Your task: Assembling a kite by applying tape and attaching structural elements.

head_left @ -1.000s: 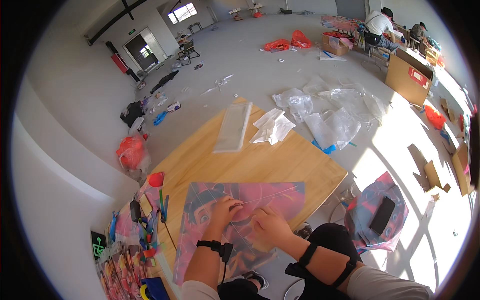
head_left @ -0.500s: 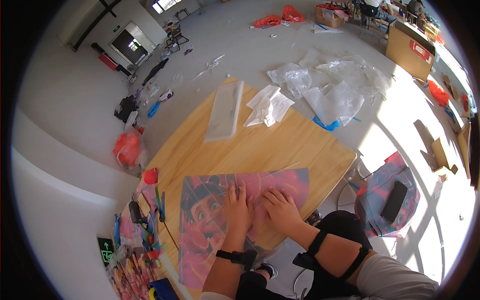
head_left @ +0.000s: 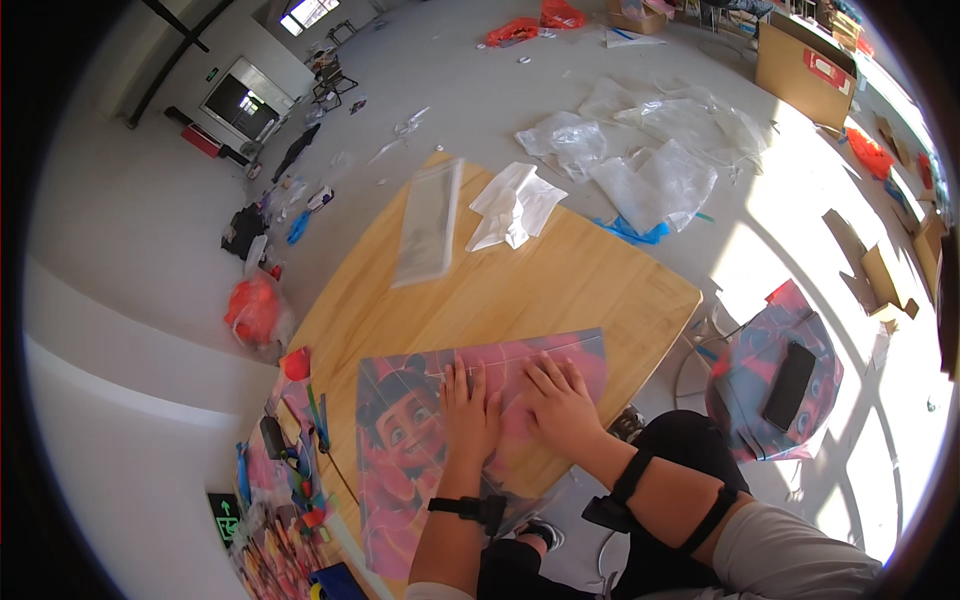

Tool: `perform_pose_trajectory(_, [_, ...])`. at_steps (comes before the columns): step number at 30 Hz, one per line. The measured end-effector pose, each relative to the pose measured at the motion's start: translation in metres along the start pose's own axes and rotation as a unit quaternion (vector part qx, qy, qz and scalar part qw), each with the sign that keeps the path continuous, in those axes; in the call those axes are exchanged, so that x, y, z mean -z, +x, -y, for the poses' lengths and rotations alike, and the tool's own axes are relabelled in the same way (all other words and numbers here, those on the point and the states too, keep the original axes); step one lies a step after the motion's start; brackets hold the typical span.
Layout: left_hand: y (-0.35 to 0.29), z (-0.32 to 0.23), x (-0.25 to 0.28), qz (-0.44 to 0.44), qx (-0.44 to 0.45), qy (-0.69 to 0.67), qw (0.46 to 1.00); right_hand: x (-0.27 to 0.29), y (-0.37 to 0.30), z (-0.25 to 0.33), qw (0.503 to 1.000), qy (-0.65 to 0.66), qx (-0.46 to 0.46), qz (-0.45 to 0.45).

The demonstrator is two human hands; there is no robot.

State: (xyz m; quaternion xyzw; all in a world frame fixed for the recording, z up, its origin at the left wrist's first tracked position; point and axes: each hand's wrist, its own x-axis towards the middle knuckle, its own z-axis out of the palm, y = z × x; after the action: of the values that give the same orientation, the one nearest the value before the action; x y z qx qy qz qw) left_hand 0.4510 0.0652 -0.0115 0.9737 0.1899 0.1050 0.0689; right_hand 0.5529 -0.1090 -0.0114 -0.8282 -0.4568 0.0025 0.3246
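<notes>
A thin printed sheet (head_left: 392,490), pink and dark with a cartoon figure, lies on the near part of the wooden table (head_left: 520,280). Crease lines cross it, one running along its far side. My left hand (head_left: 470,415) rests palm down near the sheet's middle, its fingers stretched toward the far edge. To its right, my right hand (head_left: 560,405) also lies on the sheet with fingers extended and slightly apart. Neither hand grasps anything. My forearms and wrists hide part of the sheet's near side.
Toward the table's far end lie a clear plastic sleeve (head_left: 428,225) and crumpled white paper (head_left: 515,205). A stool at right bears another printed sheet (head_left: 745,385) and a black phone (head_left: 789,387). Clear plastic sheets (head_left: 660,185) litter the floor; a cardboard box (head_left: 800,80) stands beyond.
The view has shifted slightly. The fingers of my right hand, bent before, now stretch out flatter toward the sheet's far edge. My left hand stays nearly in place on the sheet.
</notes>
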Motion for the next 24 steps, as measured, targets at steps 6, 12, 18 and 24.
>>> perform_pose_trajectory(6, [0.003, -0.004, 0.007, 0.024, 0.007, 0.011, 1.0, 0.01, 0.009, -0.004, 1.0, -0.002, -0.018, -0.026])
perform_pose_trajectory(12, [0.008, 0.003, 0.006, 0.03, 0.013, 0.07, 0.997, -0.003, 0.011, -0.01, 1.0, -0.012, -0.02, -0.019])
perform_pose_trajectory(18, [0.012, 0.013, 0.004, 0.024, 0.021, 0.021, 0.999, -0.002, 0.014, -0.009, 0.999, 0.023, -0.015, -0.021])
perform_pose_trajectory(24, [0.014, 0.006, 0.005, -0.011, 0.027, 0.04, 0.999, 0.003, 0.015, -0.01, 0.999, 0.026, -0.028, -0.02])
